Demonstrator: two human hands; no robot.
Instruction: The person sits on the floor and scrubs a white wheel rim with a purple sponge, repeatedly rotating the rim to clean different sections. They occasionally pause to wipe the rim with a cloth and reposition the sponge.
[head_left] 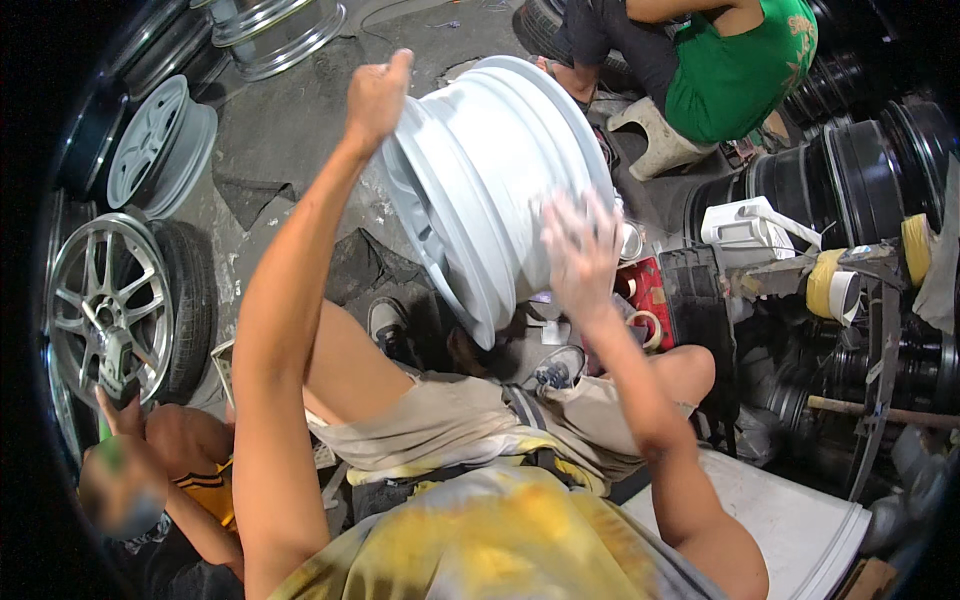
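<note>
A pale grey-white wheel rim [475, 170] stands tilted in front of me, above my knees. My left hand [376, 100] is closed at its upper left edge, thumb pointing up. Against the outside of the barrel, on the right, lies my right hand [582, 250] with fingers stretched and apart. Motion blurs that hand, and its fingertips look dusted white. Whether anything thin is under the palm is hidden.
A person in a green top [735, 70] sits on a stool [655, 140] at the far right. Another person holds a phone [115, 365] at lower left, beside a silver wheel [110, 300]. Black rims [850, 180], a red box [648, 290] and tape rolls [830, 285] are at right.
</note>
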